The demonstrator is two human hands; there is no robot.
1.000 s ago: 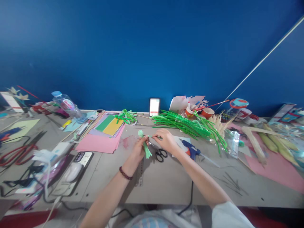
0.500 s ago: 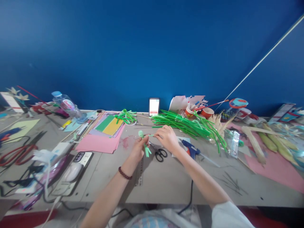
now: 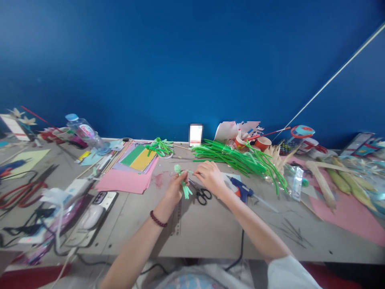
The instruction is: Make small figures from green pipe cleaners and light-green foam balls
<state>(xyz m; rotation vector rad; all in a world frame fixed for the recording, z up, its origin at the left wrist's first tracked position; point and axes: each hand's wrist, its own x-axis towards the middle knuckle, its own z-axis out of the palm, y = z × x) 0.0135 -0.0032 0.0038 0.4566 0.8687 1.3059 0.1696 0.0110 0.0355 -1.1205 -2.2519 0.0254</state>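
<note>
Gripping the pale green craft piece (image 3: pixel 186 191) at its middle, the left hand (image 3: pixel 174 189) is closed around it above the table (image 3: pixel 207 233), near the centre. Long axis: steep, leaning slightly, round knob up and to the left, loose strands fanning down and to the right, towards the wearer. A thin side strand (image 3: pixel 190 171) runs roughly level to the right hand (image 3: pixel 211 176), fingertips pinched together at its far end; exact contact too small to tell. Hands near each other, apart. Black-handled scissors (image 3: pixel 204 196) lie just beside the fanned strands, finger loops towards the wearer.
</note>
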